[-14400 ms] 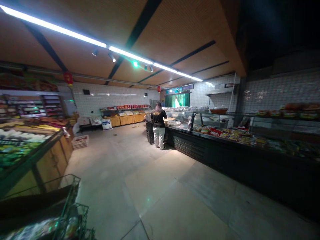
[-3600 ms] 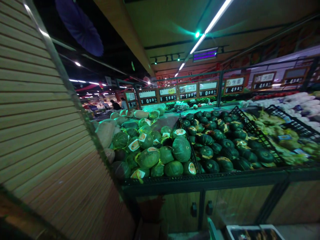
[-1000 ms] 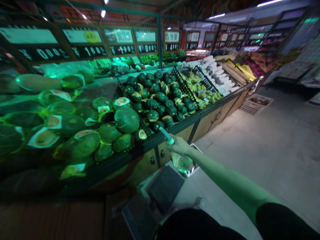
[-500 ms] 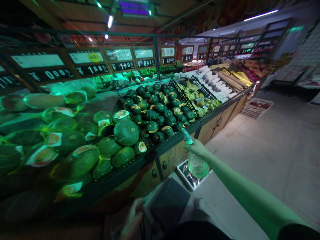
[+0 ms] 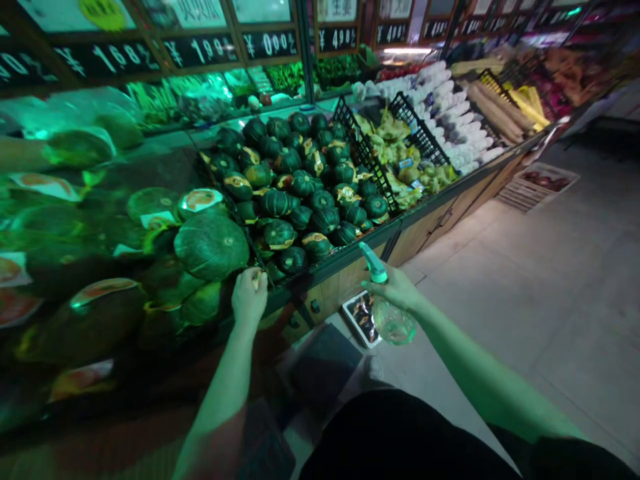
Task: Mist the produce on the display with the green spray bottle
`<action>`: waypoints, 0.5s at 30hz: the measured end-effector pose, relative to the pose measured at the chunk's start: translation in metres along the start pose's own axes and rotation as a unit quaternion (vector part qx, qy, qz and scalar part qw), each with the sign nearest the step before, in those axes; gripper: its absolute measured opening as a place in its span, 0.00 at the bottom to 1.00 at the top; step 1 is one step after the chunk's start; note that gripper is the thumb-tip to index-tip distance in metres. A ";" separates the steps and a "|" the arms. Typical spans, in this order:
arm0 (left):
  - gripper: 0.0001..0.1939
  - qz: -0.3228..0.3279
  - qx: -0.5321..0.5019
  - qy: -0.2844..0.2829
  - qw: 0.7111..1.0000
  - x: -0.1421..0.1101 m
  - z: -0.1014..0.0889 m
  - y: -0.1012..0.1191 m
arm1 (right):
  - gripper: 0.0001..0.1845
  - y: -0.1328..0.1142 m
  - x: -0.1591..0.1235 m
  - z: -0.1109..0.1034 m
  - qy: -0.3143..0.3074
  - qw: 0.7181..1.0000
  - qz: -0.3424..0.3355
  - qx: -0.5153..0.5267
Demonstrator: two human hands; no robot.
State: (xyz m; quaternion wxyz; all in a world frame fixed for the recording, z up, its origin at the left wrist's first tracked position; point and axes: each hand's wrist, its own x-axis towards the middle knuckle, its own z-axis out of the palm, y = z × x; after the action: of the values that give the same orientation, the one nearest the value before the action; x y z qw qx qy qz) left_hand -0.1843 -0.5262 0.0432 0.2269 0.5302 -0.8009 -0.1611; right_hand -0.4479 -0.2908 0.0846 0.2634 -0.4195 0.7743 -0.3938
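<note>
My right hand (image 5: 397, 288) is closed round a clear spray bottle (image 5: 391, 317) with a green nozzle, held just in front of the edge of a produce stand. My left hand (image 5: 249, 297) reaches to the stand's front edge, fingers curled on a small wrapped squash piece beside a large green pumpkin (image 5: 211, 245). A bin of small dark green squashes (image 5: 300, 187) lies just beyond both hands, behind a black divider.
Black crates of pale vegetables (image 5: 400, 153) and white wrapped produce (image 5: 453, 113) run along the stand to the right. Price boards (image 5: 200, 47) hang behind. A tray of goods (image 5: 361, 317) sits on the tiled floor (image 5: 550, 267) at the stand's base.
My left hand has risen from low near my body to the stand's front edge. The view has tipped down and closer; the bottle in my right hand stays about where it was.
</note>
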 end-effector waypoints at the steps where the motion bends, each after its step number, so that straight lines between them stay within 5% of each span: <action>1: 0.24 -0.047 -0.001 0.045 0.998 0.013 0.013 0.008 | 0.22 0.005 0.004 -0.005 -0.001 1.000 0.006 -0.007; 7: 0.27 -0.215 0.037 0.147 0.965 0.055 0.070 0.048 | 0.19 0.017 0.036 -0.019 -0.007 0.999 -0.027 0.020; 11: 0.28 -0.229 0.081 0.172 0.955 0.056 0.076 0.050 | 0.18 0.002 0.057 -0.009 -0.033 0.998 -0.060 0.001; 15: 0.24 -0.209 0.121 0.141 0.960 0.058 0.068 0.043 | 0.22 -0.034 0.072 0.020 -0.123 0.987 -0.104 -0.029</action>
State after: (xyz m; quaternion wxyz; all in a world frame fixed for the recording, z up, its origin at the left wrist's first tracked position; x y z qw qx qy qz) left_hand -0.2735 -0.5617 0.0184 0.2326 0.7264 -0.6460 -0.0302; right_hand -0.4544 -0.3716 0.0967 0.3018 -0.5504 0.6991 -0.3423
